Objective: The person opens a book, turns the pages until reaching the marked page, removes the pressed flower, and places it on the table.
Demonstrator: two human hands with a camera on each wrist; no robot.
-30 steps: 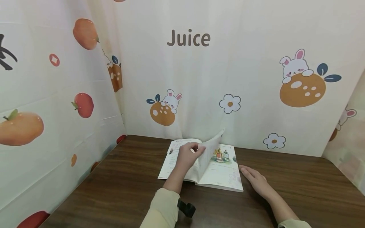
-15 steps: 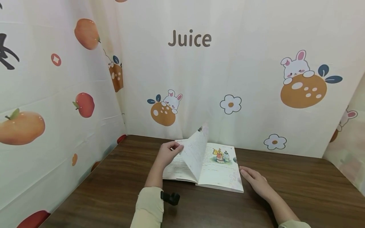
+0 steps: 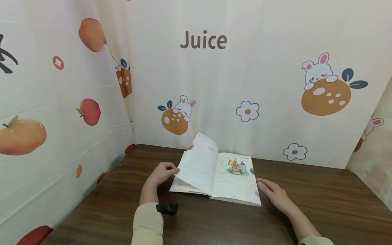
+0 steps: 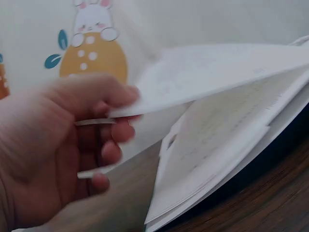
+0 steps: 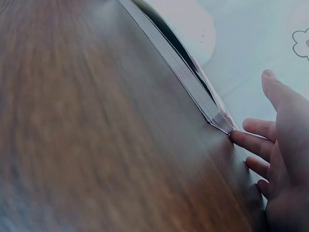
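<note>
An open book (image 3: 237, 185) lies on the dark wooden table, a picture of two robed figures on its right page. My left hand (image 3: 163, 173) pinches the outer edge of a lifted page (image 3: 197, 163) between thumb and fingers. That page slants over the left half of the book, its far corner curling up. In the left wrist view the pinched page (image 4: 207, 72) stands apart from the left page (image 4: 207, 140) beneath. My right hand (image 3: 275, 195) rests by the book's right edge with fingers extended. In the right wrist view a fingertip (image 5: 236, 137) meets the book's corner.
The wooden table (image 3: 128, 190) runs back to a pale curtain (image 3: 220, 85) printed with fruit, rabbits and flowers. Another printed curtain (image 3: 58, 136) borders the left side. A black wrist strap with a small device (image 3: 167, 209) sits on the left sleeve.
My left hand has moved left and toward me, carrying the page from upright near the spine over to the left half. The right hand has stayed by the book's right edge.
</note>
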